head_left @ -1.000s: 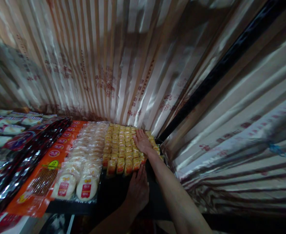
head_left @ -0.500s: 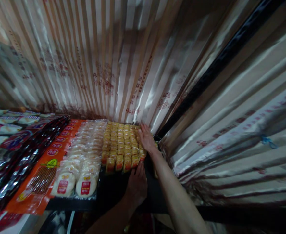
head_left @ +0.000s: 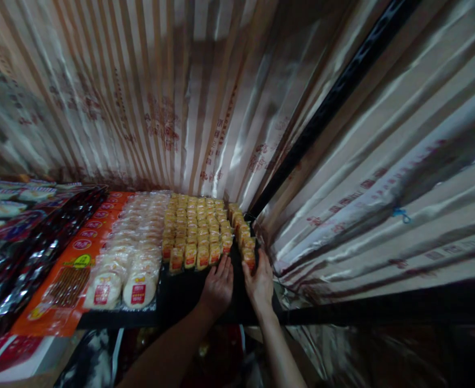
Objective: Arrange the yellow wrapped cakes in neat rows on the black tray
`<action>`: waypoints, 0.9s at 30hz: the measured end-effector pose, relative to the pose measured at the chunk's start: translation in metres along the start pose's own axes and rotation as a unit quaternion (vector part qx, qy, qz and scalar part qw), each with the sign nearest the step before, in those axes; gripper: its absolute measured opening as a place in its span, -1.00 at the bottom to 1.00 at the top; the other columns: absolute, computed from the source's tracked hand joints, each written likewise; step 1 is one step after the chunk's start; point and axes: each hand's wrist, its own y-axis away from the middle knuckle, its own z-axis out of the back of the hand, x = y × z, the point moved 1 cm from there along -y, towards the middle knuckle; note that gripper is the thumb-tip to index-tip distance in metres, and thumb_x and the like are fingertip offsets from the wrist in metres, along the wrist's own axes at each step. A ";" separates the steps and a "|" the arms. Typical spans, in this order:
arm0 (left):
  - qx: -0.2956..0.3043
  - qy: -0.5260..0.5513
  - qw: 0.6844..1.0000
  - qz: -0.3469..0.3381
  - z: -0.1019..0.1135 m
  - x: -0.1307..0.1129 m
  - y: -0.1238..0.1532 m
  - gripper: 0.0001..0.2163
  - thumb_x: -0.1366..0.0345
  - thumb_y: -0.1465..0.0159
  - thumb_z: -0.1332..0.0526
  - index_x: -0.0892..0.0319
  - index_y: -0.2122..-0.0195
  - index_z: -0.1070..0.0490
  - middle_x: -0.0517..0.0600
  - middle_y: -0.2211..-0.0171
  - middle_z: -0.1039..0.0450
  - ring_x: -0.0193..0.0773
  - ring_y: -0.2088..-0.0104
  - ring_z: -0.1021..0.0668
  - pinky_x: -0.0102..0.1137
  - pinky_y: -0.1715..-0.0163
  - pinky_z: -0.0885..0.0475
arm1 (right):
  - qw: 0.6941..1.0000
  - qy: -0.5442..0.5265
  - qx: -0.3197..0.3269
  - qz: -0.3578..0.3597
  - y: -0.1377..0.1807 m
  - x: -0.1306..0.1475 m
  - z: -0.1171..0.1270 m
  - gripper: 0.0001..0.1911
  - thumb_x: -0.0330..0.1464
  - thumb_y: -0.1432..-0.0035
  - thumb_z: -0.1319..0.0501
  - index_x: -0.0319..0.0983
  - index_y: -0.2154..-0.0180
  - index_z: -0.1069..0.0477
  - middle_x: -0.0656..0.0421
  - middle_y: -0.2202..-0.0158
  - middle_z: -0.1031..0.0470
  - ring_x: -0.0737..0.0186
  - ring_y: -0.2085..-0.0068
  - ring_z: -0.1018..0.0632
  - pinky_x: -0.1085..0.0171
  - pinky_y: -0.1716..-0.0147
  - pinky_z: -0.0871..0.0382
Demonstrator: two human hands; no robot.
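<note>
Small yellow wrapped snack packets (head_left: 197,226) stand in close rows on a dark shelf (head_left: 180,302). A separate column of the same packets (head_left: 243,234) runs along their right, with a narrow gap between. My left hand (head_left: 219,285) lies at the front of the main block, fingers stretched out flat and touching the front packets at its right corner. At the near end of the separate column is my right hand (head_left: 259,283). Its thumb is spread from its straight fingers, which reach along the column's right side, around the front packet.
Left of the yellow packets are rows of round white wrapped crackers (head_left: 138,285), orange snack bags (head_left: 71,275) and dark shiny packs (head_left: 39,269). Printed, pleated sheeting (head_left: 180,108) hangs behind and to the right. A black post (head_left: 322,118) rises at the right corner.
My right hand has moved from the block's right side toward the front of the separate column, which now shows more fully. The left hand stays at the block's front. The view has shifted slightly.
</note>
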 end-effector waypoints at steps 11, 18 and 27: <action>-0.060 0.078 0.995 0.010 0.020 0.000 -0.001 -0.74 0.42 -0.23 0.08 0.25 0.21 -0.38 0.12 0.17 -0.45 -0.16 0.06 -0.44 -0.31 0.16 -0.35 | 0.993 -0.028 0.005 -0.119 0.016 0.017 0.012 -0.37 -0.05 -0.10 0.00 -0.35 -0.06 -0.26 -0.08 0.12 -0.44 0.01 0.12 -0.45 0.11 0.13 -0.32; -0.084 0.205 0.974 0.043 0.050 0.009 -0.004 -0.74 0.42 -0.25 0.13 0.21 0.28 -0.34 0.07 0.31 -0.38 -0.25 0.25 -0.43 -0.34 0.20 -0.40 | 0.973 -0.170 0.070 -0.137 0.011 0.041 -0.006 -0.36 -0.11 -0.06 -0.08 -0.31 -0.12 -0.16 -0.05 0.12 -0.44 0.17 0.29 -0.51 0.22 0.27 -0.40; -0.100 0.223 0.967 0.077 0.046 0.012 0.001 -0.74 0.42 -0.28 0.13 0.26 0.22 -0.35 0.12 0.25 -0.40 -0.23 0.16 -0.45 -0.32 0.12 -0.41 | 0.970 -0.200 0.072 -0.115 0.007 0.047 -0.018 -0.38 -0.10 -0.04 -0.13 -0.38 -0.04 -0.25 -0.14 0.07 -0.40 0.11 0.23 -0.51 0.16 0.24 -0.43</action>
